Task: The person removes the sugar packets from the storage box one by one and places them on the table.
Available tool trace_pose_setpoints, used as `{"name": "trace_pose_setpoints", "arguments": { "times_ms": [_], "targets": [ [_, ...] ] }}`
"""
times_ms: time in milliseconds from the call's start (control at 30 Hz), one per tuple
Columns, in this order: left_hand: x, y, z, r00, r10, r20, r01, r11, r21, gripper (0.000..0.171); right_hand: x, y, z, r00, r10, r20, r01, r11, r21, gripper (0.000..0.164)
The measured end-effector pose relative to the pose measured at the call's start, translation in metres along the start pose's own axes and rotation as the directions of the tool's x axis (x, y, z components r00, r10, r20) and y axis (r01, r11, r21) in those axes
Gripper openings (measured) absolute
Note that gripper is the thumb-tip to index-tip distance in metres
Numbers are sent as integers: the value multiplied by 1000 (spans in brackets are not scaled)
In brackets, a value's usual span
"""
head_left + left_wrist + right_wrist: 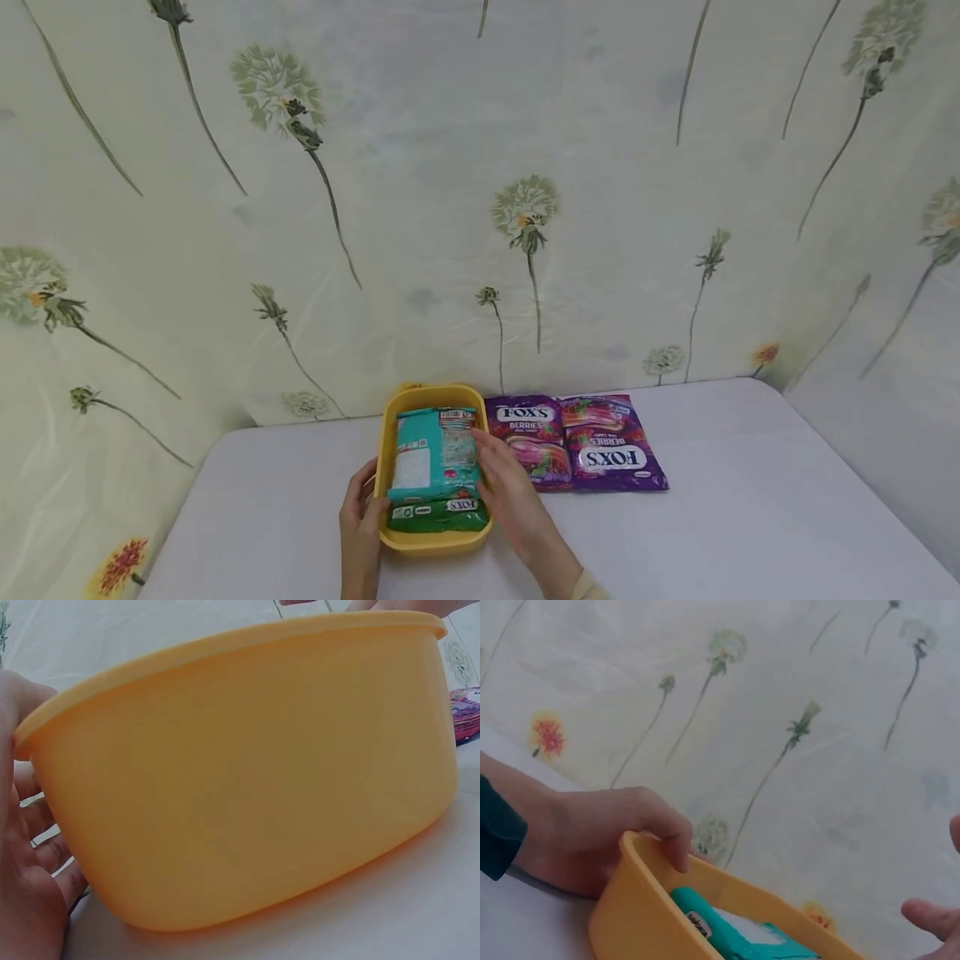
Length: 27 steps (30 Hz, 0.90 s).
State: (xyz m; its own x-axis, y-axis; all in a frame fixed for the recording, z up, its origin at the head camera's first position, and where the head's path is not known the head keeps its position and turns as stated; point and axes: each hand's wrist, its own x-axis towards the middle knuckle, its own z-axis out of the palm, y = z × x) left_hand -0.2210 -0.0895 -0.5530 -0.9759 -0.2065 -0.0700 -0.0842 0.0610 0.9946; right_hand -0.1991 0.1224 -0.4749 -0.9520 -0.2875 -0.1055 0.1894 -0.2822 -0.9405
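Observation:
A yellow plastic tub (435, 546) stands on the table, holding a teal packet (420, 433) on top of a green Fox's candy packet (427, 518). My left hand (362, 521) grips the tub's left side, its thumb hooked over the rim and its fingers against the outer wall, as the right wrist view also shows. Over the opposite rim lies my right hand (513, 492), fingers extended and loosely spread at the teal packet's right edge. In the right wrist view, part of that right hand (934, 922) shows at the far right, apart from the packet.
Two purple Fox's Berries candy bags (528, 442) lie side by side right of the tub, the right-hand one upside down. A white cloth covers the table (735, 500). Behind it hangs a dandelion-patterned sheet (420, 208), close to the tub's far end.

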Motion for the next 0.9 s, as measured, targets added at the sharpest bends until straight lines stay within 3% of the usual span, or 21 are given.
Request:
{"name": "trace_pose_setpoints", "arguments": {
  "times_ms": [200,300,567,900],
  "targets": [
    [1,-4,-2,1000,21,-6,-22,999,-24,53,8,13,18,993,-9,-121,-22,967,-253,66],
    [1,-4,-2,999,33,-5,-33,999,-36,54,11,18,21,988,-17,-152,-33,947,-318,65],
    [2,-1,-3,998,55,8,-54,994,-99,54,15,19,24,980,-6,-201,-60,944,-323,57],
    [3,-2,-2,998,66,7,-65,993,-101,54,18,19,24,978,1,-210,-78,931,-356,55]
  ]
}}
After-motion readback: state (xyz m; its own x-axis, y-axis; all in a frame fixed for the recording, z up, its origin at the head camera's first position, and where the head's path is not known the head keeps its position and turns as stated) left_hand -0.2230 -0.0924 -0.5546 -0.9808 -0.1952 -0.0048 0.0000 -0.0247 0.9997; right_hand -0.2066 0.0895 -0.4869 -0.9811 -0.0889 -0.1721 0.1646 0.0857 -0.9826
